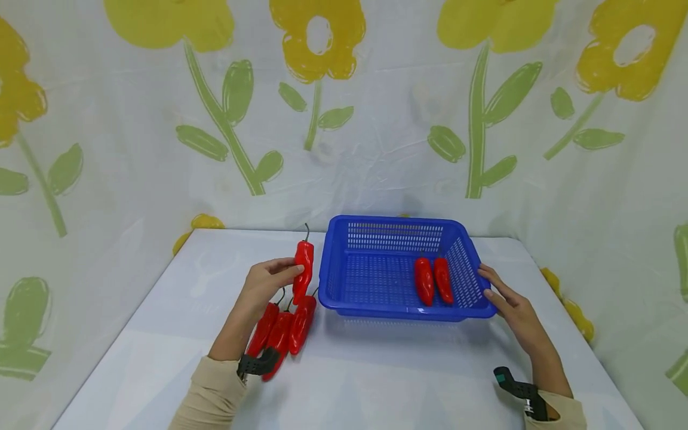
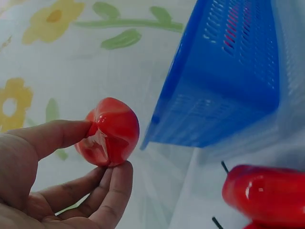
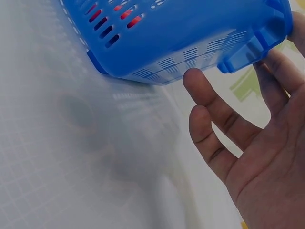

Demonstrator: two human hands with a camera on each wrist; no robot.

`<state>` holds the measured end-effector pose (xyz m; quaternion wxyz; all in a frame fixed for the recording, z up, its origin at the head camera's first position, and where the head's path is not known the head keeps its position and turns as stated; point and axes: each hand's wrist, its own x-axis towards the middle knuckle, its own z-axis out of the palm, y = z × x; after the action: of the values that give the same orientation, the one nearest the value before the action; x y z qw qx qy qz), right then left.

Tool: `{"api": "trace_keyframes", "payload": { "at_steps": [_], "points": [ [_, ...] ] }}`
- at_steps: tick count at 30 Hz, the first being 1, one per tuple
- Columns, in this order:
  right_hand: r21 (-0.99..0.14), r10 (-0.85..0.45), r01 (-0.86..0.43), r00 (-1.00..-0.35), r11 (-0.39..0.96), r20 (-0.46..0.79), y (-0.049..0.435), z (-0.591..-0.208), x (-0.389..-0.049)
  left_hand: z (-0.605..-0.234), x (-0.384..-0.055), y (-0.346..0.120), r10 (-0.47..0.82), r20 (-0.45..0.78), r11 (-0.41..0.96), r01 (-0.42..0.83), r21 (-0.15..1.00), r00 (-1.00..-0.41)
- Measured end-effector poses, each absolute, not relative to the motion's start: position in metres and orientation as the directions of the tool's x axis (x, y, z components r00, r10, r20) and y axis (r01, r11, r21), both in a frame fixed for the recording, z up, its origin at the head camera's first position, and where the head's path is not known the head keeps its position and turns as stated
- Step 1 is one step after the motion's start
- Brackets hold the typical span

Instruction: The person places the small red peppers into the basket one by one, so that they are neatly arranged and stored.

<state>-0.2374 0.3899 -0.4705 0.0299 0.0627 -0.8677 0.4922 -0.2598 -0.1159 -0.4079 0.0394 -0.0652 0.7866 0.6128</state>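
Upright between the thumb and fingers of my left hand (image 1: 269, 282) is a red chili pepper (image 1: 303, 266), its stem pointing up, just left of the basket. The left wrist view shows its creased lower end (image 2: 112, 131). My right hand (image 1: 510, 307) holds the right rim of a blue plastic basket (image 1: 395, 312). In the right wrist view, some fingers reach the rim while two other fingers (image 3: 214, 114) stand out from the wall. Two red peppers (image 1: 424, 280) lie inside the basket on its right side.
Three more red peppers (image 1: 303, 325) lie side by side on the white table (image 1: 387, 382), left of the basket and partly behind my left wrist. A white curtain with printed flowers (image 1: 365, 161) hangs behind the table and at both sides.
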Motion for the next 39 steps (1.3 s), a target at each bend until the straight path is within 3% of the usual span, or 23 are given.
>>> {"api": "trace_keyframes", "payload": {
  "at_steps": [10, 26, 39],
  "points": [
    [-0.840, -0.064, -0.133, -0.991, 0.525, 0.118, 0.390, -0.472, -0.234, -0.388, -0.275, -0.083, 0.043, -0.103, 0.269, -0.088, 0.959, -0.994],
    [-0.859, -0.075, -0.136, -0.991, 0.494, 0.113, 0.388, -0.478, -0.238, -0.369, -0.298, -0.050, 0.173, -0.113, 0.178, -0.082, 0.981, -0.978],
    [-0.852, -0.057, -0.115, -0.993, 0.511, 0.100, 0.390, -0.471, -0.239, -0.363, -0.328, -0.019, 0.238, -0.272, 0.179, -0.233, 0.956, -0.932]
  ]
}}
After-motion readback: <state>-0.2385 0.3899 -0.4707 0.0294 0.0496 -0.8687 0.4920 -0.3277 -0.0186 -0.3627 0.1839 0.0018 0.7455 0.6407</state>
